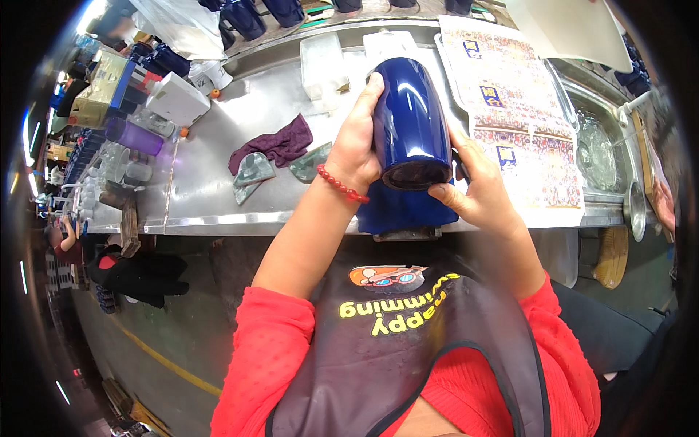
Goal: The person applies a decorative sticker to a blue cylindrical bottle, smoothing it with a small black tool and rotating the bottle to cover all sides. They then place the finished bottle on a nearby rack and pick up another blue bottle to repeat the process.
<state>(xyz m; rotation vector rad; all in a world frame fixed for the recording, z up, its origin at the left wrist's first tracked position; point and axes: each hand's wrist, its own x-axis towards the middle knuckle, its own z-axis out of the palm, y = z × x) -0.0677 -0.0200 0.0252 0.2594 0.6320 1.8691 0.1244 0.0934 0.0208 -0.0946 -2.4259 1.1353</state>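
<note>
A glossy dark blue cylindrical vessel (411, 116) is held tilted above the front of the metal worktop, its dark round end toward me. My left hand (354, 135) is closed along its left side, thumb near the far end. Around the lower right side, my right hand (477, 175) grips it, thumb at the dark rim. Just beneath lies another dark blue shiny thing (400, 211) at the worktop edge; its kind is partly hidden. To the left of my left hand are a crumpled purple cloth (280, 142) and grey-green patterned pads (253, 173).
Printed sheets (520, 124) cover the worktop on the right, beside a metal sink (601, 146) with water. A clear block-like container (322, 65) stands behind. At the left are a white jug (177, 100) and a purple bottle (135, 136). More blue vessels (244, 18) line the back.
</note>
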